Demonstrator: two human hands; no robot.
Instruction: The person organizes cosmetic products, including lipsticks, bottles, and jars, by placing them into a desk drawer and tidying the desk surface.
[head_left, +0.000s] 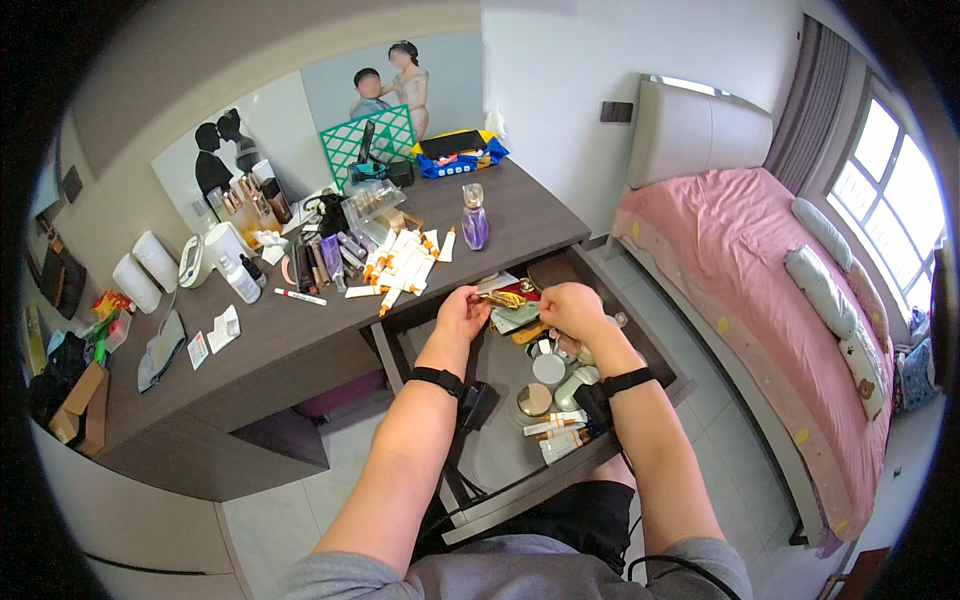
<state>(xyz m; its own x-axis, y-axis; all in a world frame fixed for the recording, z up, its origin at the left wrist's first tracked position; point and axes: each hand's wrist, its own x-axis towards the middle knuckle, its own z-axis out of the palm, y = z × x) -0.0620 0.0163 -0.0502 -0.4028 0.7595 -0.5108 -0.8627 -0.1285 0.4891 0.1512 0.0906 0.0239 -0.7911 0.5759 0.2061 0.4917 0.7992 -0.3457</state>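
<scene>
Both of my hands are inside an open drawer (480, 457) of the dark desk. My left hand (461, 313) pinches the edge of a gold sachet (506, 300) between thumb and fingers. Closed around the right end of a pale green sachet (516, 319) is my right hand (574, 311). More flat packets lie under and behind these two, partly hidden. Nearer to me in the drawer are a white round jar (549, 369), a compact (535, 400), a white bottle-like item (576, 388) and several white tubes with orange caps (561, 444).
The desktop (300, 330) bears a pile of orange-capped white tubes (405, 262), a purple perfume bottle (474, 219), cosmetics (322, 259), a white bottle (238, 280) and a blue wipes pack (460, 155). A bed (720, 225) stands at right.
</scene>
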